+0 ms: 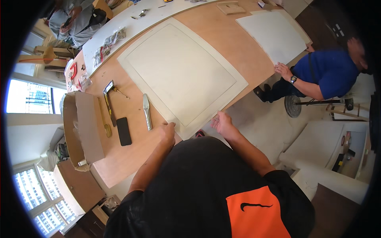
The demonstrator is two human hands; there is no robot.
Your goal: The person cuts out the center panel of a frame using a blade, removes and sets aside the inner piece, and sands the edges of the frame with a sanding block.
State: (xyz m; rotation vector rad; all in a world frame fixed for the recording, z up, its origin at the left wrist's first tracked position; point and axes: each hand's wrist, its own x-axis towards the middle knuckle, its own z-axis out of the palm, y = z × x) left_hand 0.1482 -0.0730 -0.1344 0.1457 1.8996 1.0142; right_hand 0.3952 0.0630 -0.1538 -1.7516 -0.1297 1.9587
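A large cream rectangular sheet (186, 67) lies across the wooden table, with a thin drawn line running round it near its edges. At its near left edge my left hand (168, 133) is closed, pinching the border by the corner. Along the near right edge my right hand (223, 122) holds the sheet too, thumb above and fingers partly hidden. The near corner between my hands reaches past the table edge. Left of the sheet lies a shiny silver tool (147, 112) with a tapered end; its exact kind is unclear. A black phone (124, 131) rests beside it.
A square with a dark blade (108, 104), a thin yellowish-handled tool (107, 129) and an open cardboard box (89, 127) are on the left. Bagged hardware (113, 41) lies on a white board (131, 23). A co-worker in blue (329, 73) touches a white sheet (274, 35) at right.
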